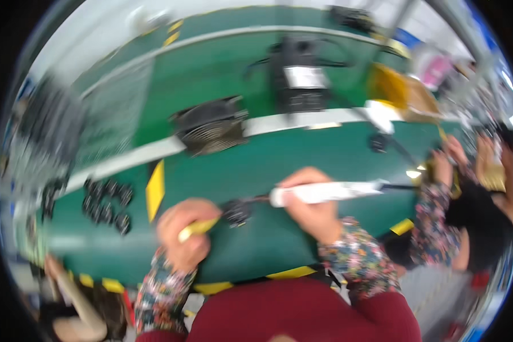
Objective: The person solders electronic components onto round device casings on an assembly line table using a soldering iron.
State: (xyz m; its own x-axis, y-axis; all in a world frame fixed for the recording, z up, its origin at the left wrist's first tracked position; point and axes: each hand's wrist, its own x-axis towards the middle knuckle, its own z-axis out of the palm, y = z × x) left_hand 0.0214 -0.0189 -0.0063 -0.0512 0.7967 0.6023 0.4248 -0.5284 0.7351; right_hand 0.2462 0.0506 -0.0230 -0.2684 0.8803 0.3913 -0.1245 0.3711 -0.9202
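Between my hands is a small round black part (pixel 236 212), blurred, on or just above the green bench. My left hand (pixel 187 231) is closed, its fingertips at the part's left edge. A yellow piece (pixel 198 229) lies along those fingers; whether it is worn or held is unclear. In my right hand (pixel 313 208) is a white electric screwdriver (pixel 325 192), held nearly level with fingers wrapped round it. Its thin dark bit points left and reaches the black part; a dark cord leaves its right end.
Several small black parts (pixel 105 205) lie at the left on the green bench (pixel 256 245). A black ribbed fan-like unit (pixel 211 124) and a black device (pixel 302 77) stand behind. At right are a yellow bin (pixel 389 85) and a co-worker's hands (pixel 447 159); another person's arm (pixel 74 299) shows lower left.
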